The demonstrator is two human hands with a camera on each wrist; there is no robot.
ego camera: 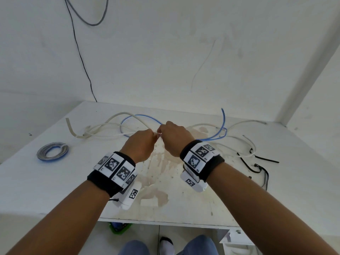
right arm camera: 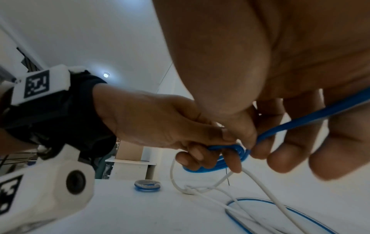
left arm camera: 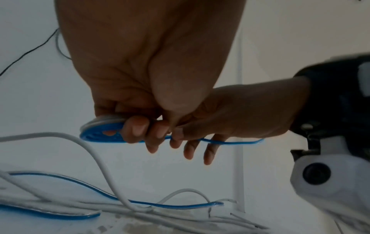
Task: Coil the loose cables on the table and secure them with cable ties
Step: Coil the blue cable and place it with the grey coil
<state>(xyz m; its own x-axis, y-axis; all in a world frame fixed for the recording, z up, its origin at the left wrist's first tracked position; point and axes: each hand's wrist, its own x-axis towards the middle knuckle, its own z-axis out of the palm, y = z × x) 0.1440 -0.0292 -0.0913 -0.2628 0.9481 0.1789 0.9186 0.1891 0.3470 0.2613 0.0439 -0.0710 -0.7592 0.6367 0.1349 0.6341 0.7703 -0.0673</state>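
Both hands meet above the middle of the white table [ego camera: 55, 190]. My left hand [ego camera: 147, 140] curls its fingers round a small flat coil of blue cable [left arm camera: 100, 134], also seen as the blue coil [right arm camera: 220, 163] in the right wrist view. My right hand [ego camera: 165, 134] pinches the free strand of that blue cable [right arm camera: 280, 128] right beside the coil, between thumb and forefinger. The strand [left arm camera: 236, 142] trails off to the right past my right hand [left arm camera: 178, 133]. In the head view the coil is hidden under the hands.
A finished grey-and-blue coil [ego camera: 52, 150] lies at the table's left. Loose white cables [ego camera: 110, 126] and another blue cable [ego camera: 220, 133] sprawl across the back. Black cable ties [ego camera: 257, 162] lie at the right. A black wire [ego camera: 79, 52] hangs down the wall.
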